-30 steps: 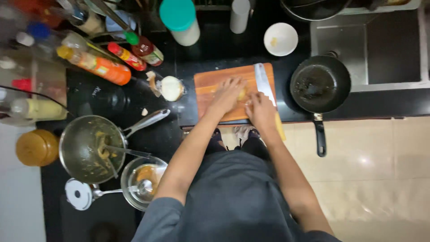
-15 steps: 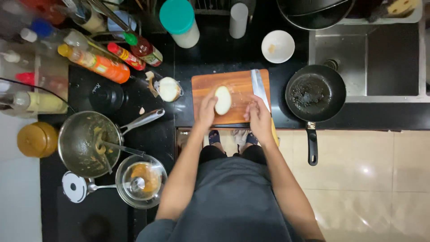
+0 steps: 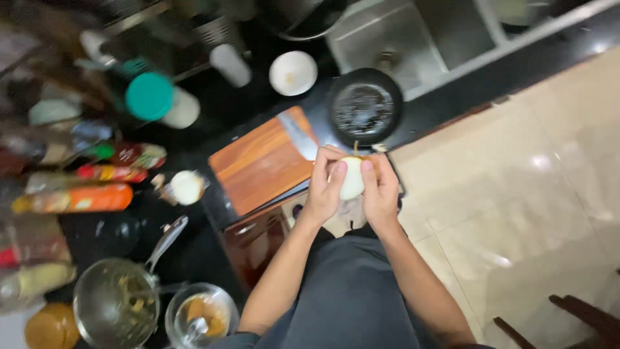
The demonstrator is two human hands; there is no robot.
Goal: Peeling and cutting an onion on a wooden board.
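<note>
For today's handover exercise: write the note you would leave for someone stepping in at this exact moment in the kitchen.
Left hand and right hand: both grip a pale peeled onion, held in the air off the counter edge.
Wooden cutting board: bare, with a cleaver lying on its far end.
Black frying pan stands beside the board, a white bowl beyond it.
Done: onion looks peeled.
Left: it is uncut.

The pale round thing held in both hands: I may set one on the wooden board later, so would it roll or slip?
The pale rounded piece looks smooth and oval, so it would probably roll on the cutting board unless laid on a flat side. The left hand and right hand both cup it, hinting it may be slippery. It seems firm, not floppy, keeping its shape between the fingers.
</note>
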